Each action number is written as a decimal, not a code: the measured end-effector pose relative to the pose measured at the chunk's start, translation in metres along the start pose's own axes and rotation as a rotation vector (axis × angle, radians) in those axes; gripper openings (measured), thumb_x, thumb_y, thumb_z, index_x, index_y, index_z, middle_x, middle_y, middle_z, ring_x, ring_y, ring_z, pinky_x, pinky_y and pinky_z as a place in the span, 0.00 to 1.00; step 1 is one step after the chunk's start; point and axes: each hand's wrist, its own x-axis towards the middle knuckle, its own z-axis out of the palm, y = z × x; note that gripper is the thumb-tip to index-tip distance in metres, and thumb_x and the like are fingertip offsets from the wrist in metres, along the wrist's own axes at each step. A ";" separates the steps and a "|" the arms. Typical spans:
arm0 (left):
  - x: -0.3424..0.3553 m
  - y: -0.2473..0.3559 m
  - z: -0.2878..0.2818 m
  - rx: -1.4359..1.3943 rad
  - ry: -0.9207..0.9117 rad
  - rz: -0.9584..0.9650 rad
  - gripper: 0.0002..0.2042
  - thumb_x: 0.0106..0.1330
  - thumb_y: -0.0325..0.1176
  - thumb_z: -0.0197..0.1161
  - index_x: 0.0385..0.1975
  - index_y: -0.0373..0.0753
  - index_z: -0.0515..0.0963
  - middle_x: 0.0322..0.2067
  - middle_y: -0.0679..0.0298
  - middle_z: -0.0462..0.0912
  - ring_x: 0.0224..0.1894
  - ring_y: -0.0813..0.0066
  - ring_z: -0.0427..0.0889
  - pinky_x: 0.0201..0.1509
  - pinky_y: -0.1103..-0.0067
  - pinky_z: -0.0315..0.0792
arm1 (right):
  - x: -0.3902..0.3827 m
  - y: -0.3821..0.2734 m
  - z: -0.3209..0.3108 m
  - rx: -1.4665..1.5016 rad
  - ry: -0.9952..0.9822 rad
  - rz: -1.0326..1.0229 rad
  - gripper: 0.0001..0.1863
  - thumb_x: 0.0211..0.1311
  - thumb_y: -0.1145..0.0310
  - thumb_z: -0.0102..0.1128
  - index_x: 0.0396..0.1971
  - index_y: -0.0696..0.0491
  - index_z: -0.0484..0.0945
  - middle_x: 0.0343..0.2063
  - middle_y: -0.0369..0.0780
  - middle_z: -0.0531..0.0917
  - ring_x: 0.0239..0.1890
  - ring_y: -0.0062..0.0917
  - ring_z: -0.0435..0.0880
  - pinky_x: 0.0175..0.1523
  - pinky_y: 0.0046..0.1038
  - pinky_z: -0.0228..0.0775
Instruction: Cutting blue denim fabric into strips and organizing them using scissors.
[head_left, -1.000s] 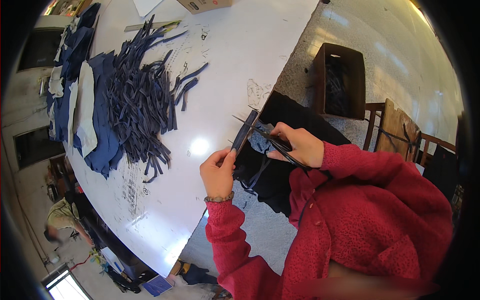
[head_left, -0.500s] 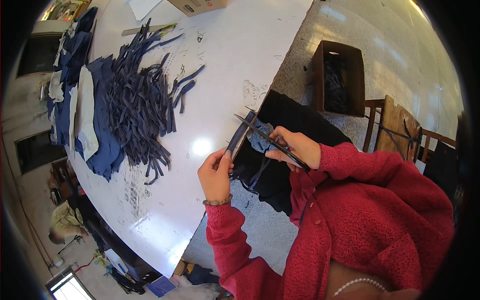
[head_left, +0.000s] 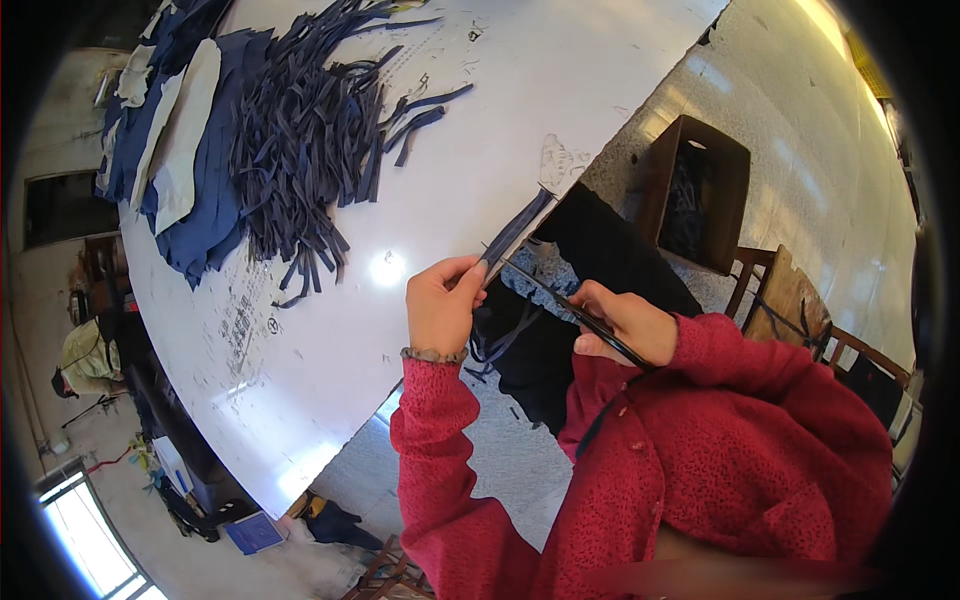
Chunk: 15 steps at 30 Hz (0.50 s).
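My left hand (head_left: 441, 307) pinches a narrow bundle of dark navy strips (head_left: 516, 225), lying along the table edge over a pale narrow piece. My right hand (head_left: 628, 328) grips long black scissors (head_left: 556, 295), their blade tips reaching beside the bundle just right of my left fingertips. Black fabric (head_left: 610, 250) hangs beside the table (head_left: 420, 200), below my hands, with loose dark strips on it. On the white tabletop lie a heap of cut navy strips (head_left: 305, 140) and stacked blue pieces (head_left: 195, 255) with pale pieces on top.
A brown box (head_left: 735, 200) with dark strips inside stands right of the table, beside a wooden chair (head_left: 775, 300). At the lower left, another person (head_left: 90, 355) in a light top is beyond the table, near dark clutter and a blue flat object (head_left: 255, 533).
The scissor blades have moved down along the bundle, from crossing its upper part to near my left fingertips. The whole view has shifted, so the table's contents appear higher.
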 end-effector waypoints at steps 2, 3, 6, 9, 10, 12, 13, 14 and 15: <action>0.000 0.001 0.000 -0.007 0.000 -0.001 0.10 0.61 0.29 0.64 0.38 0.29 0.81 0.24 0.64 0.81 0.22 0.83 0.76 0.27 0.87 0.70 | -0.001 -0.003 0.002 0.002 0.004 0.008 0.30 0.63 0.48 0.57 0.47 0.61 0.63 0.20 0.39 0.71 0.22 0.21 0.69 0.30 0.26 0.64; 0.000 0.001 0.000 -0.008 -0.001 -0.002 0.10 0.61 0.29 0.64 0.38 0.29 0.81 0.23 0.64 0.81 0.22 0.83 0.76 0.27 0.87 0.70 | -0.001 -0.005 0.003 0.008 0.012 0.015 0.29 0.64 0.48 0.56 0.46 0.61 0.63 0.18 0.39 0.71 0.21 0.21 0.69 0.29 0.26 0.63; 0.000 -0.002 -0.001 -0.031 -0.008 0.005 0.10 0.61 0.29 0.65 0.38 0.29 0.81 0.23 0.64 0.81 0.22 0.83 0.76 0.27 0.87 0.70 | 0.003 -0.010 0.003 -0.023 0.015 0.025 0.27 0.65 0.50 0.56 0.45 0.61 0.64 0.16 0.37 0.70 0.18 0.20 0.69 0.26 0.25 0.63; 0.002 -0.002 -0.001 -0.030 -0.021 0.006 0.10 0.61 0.29 0.65 0.38 0.29 0.81 0.23 0.64 0.81 0.22 0.83 0.76 0.27 0.87 0.70 | 0.010 -0.020 0.002 -0.015 0.017 0.122 0.33 0.60 0.41 0.56 0.42 0.60 0.67 0.17 0.46 0.77 0.21 0.37 0.80 0.28 0.33 0.69; 0.002 -0.002 -0.001 -0.031 -0.021 0.006 0.10 0.61 0.29 0.65 0.38 0.29 0.81 0.23 0.64 0.81 0.22 0.83 0.76 0.27 0.87 0.70 | 0.012 -0.020 0.004 -0.015 0.018 0.122 0.33 0.60 0.41 0.56 0.42 0.60 0.67 0.17 0.46 0.77 0.21 0.37 0.80 0.28 0.33 0.69; 0.001 -0.001 0.000 -0.020 -0.012 -0.008 0.10 0.61 0.29 0.65 0.38 0.29 0.81 0.23 0.64 0.81 0.22 0.83 0.76 0.27 0.87 0.70 | 0.015 -0.020 0.008 -0.027 0.081 0.085 0.33 0.60 0.41 0.56 0.42 0.60 0.68 0.15 0.45 0.76 0.19 0.35 0.78 0.27 0.32 0.68; 0.001 -0.001 -0.001 -0.021 -0.011 -0.008 0.10 0.61 0.29 0.65 0.38 0.29 0.81 0.23 0.64 0.81 0.22 0.83 0.76 0.27 0.87 0.70 | 0.017 -0.020 0.009 -0.028 0.080 0.085 0.33 0.60 0.41 0.56 0.42 0.60 0.68 0.15 0.45 0.76 0.19 0.35 0.78 0.27 0.32 0.68; 0.001 -0.001 -0.001 -0.020 -0.015 -0.009 0.10 0.61 0.29 0.65 0.38 0.29 0.81 0.23 0.64 0.81 0.22 0.83 0.76 0.27 0.87 0.70 | 0.019 -0.021 0.010 -0.029 0.088 0.091 0.33 0.60 0.41 0.57 0.41 0.60 0.68 0.15 0.45 0.76 0.19 0.35 0.78 0.27 0.32 0.68; 0.001 -0.001 -0.001 -0.020 -0.018 -0.010 0.10 0.61 0.29 0.65 0.38 0.29 0.81 0.24 0.64 0.81 0.22 0.83 0.76 0.27 0.87 0.70 | 0.020 -0.022 0.011 -0.030 0.095 0.096 0.33 0.59 0.41 0.57 0.41 0.61 0.68 0.15 0.45 0.76 0.19 0.35 0.78 0.27 0.32 0.68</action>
